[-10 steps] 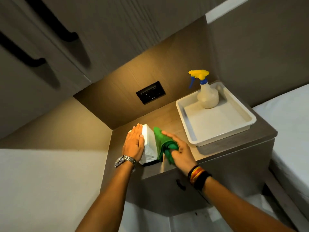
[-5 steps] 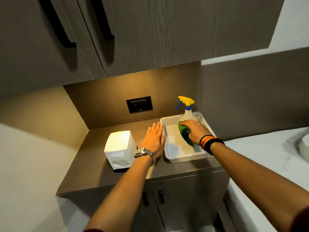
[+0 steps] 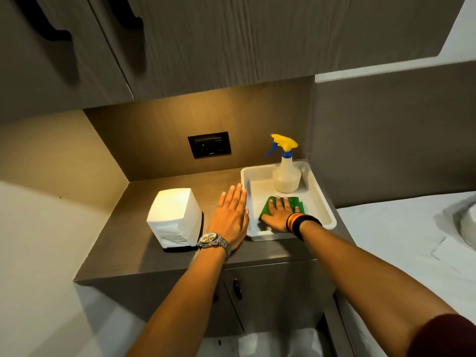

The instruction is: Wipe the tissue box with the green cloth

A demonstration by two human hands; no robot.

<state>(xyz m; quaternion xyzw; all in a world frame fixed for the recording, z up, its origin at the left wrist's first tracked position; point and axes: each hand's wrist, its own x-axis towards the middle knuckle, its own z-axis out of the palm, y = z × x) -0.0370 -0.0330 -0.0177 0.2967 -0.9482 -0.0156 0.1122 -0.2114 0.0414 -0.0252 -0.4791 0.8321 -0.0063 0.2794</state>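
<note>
The white tissue box (image 3: 175, 219) stands upright on the left part of the brown countertop (image 3: 134, 243), touched by neither hand. The green cloth (image 3: 293, 202) lies folded inside the white tray (image 3: 323, 199), partly covered by my right hand (image 3: 277, 215), which rests flat on it with fingers spread. My left hand (image 3: 230, 215) lies flat and open on the counter between the box and the tray, holding nothing.
A spray bottle (image 3: 286, 168) with a yellow and blue trigger stands at the back of the tray. A dark wall socket (image 3: 209, 144) is on the back panel. Cupboards hang overhead; cabinet doors sit below the counter. A white bed (image 3: 401, 233) is to the right.
My right hand carried the cloth from the tissue box to the tray and now lies flat on it. My left hand left the box and rests on the counter.
</note>
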